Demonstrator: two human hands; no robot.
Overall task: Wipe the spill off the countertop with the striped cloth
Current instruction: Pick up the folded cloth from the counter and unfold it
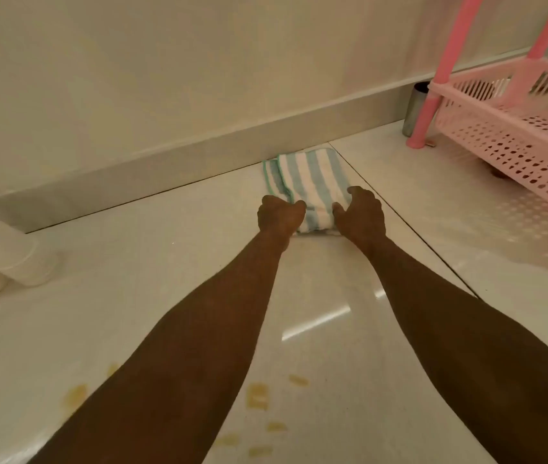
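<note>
A folded cloth with blue and white stripes (pixel 309 182) lies on the white countertop (pixel 152 262) close to the back wall. My left hand (pixel 279 216) grips its near left corner, and my right hand (pixel 361 214) holds its near right corner, fingers curled onto the fabric. Yellowish spill patches (pixel 257 396) dot the counter near the front edge, between and beside my forearms, well short of the cloth. More yellow spots (pixel 75 398) show left of my left forearm.
A pink plastic rack (pixel 513 128) with perforated baskets stands at the right. A metal cylinder (pixel 414 107) sits behind its leg by the wall. White paper cups (pixel 8 256) lie tipped at the left. A dark seam (pixel 416 236) crosses the counter.
</note>
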